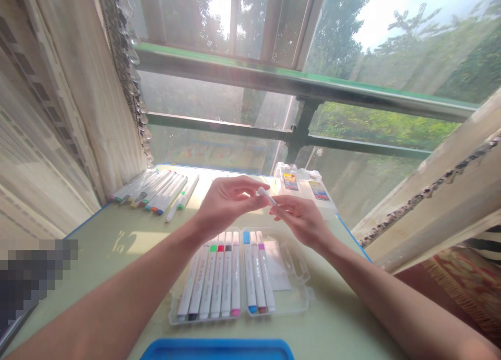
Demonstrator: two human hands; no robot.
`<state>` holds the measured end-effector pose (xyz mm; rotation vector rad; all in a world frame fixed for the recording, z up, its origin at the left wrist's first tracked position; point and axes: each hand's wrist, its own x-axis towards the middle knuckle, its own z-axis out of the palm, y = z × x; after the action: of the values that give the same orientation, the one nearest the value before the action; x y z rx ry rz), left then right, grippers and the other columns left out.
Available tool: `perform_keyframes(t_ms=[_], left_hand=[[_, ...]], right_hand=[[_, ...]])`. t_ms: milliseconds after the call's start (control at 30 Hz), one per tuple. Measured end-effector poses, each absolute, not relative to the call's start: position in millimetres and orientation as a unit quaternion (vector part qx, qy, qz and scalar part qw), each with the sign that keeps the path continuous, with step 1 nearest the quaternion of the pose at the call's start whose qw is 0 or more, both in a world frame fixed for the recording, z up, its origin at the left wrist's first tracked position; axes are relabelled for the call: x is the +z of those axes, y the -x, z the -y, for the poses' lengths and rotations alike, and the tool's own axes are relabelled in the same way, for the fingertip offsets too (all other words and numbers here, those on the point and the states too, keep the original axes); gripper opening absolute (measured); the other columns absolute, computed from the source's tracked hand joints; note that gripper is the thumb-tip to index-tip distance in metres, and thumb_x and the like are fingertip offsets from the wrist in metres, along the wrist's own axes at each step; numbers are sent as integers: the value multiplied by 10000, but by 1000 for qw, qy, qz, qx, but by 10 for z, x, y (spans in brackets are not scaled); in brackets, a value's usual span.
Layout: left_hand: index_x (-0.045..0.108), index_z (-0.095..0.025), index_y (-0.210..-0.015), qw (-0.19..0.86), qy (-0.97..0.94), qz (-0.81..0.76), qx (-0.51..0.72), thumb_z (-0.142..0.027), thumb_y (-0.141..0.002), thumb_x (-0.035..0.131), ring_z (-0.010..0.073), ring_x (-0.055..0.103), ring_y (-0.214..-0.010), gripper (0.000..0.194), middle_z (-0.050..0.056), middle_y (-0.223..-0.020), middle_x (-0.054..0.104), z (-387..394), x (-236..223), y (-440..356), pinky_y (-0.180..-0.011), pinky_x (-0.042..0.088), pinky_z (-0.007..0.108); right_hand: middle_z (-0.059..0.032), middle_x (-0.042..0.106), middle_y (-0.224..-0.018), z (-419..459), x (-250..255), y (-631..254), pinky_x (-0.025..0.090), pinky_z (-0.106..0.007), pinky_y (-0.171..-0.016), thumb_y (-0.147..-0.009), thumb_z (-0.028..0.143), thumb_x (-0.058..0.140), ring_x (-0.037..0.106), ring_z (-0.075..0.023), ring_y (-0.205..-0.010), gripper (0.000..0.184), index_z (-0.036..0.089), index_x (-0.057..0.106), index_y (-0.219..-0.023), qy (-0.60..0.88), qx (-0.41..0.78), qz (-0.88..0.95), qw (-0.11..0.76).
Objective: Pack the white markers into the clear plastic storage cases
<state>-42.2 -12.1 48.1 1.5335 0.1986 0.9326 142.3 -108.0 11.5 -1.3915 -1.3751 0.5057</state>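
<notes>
Above the table, my left hand [229, 199] pinches one end of a white marker [267, 195]. My right hand [302, 216] grips the other end, so the marker slants down to the right between them, partly hidden by fingers. Below both hands lies an open see-through plastic case [309, 293] with two compartments. Several white markers [215, 287] lie side by side in its left compartment, with green, red, black and pink ends among them. The right compartment holds 3 markers [259, 282] with blue, red and purple ends, beside a pale sheet [278, 266].
Loose markers [164, 190] lie in a row at the table's back left. See-through cases with coloured labels [324, 198] stand at the back right. A blue tray edge [217, 344] is nearest me. Curtains [90, 115] flank the window, which has a metal rail [235, 70].
</notes>
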Motion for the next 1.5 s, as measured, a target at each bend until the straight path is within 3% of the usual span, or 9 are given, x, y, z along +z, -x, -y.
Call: perform_keyframes(t_ms=[233,567,833,1067,1267,1500], left_hand=[[812,-210,-839,620,-714,-37,324,-222,-670,846,164,609,-803,173,73,-900,681,199,504,445,-709,499,302],[787,-184,-821,618,-718,-32,317,-213,-676,845,151,600,-790,159,57,-870,675,191,521,450,-682,462,277],[719,-161,-964,581,-668,-168,433,-413,-776,764,98,562,-636,318,50,-897,700,86,502,382,-595,440,245],[651,-187,-1174,579,-637,-249,444,-459,-772,751,114,555,-606,496,40,-796,692,-51,390,401,-581,452,260],[712,-162,-994,593,-625,-324,390,-422,-783,723,110,543,-606,335,36,-737,661,-76,334,386,-580,452,259],[721,-149,-869,615,-627,-331,345,-406,-742,752,101,514,-561,289,36,-702,653,-84,307,377,-564,438,260]], right_hand=[[-91,766,-954,1100,138,-1414,596,-364,-718,-846,400,698,716,-222,-816,282,214,776,-1042,581,188,604,512],[-97,755,-949,1105,133,-1398,579,-348,-696,-836,366,704,706,-210,-791,281,188,768,-1043,581,204,603,507],[-73,746,-829,1115,110,-1382,582,-342,-691,-850,385,696,692,-193,-765,253,170,760,-965,592,216,600,493],[-22,728,-789,1287,264,-1213,599,-310,-663,-832,319,755,716,-162,-677,521,202,597,-1314,494,348,598,527],[-90,732,-1138,1436,379,-1138,611,-308,-677,-872,249,716,742,-176,-819,443,271,622,-1305,438,407,629,496],[-88,725,-1194,1431,362,-1128,619,-339,-702,-884,234,696,754,-189,-824,468,295,597,-1337,428,411,628,503]])
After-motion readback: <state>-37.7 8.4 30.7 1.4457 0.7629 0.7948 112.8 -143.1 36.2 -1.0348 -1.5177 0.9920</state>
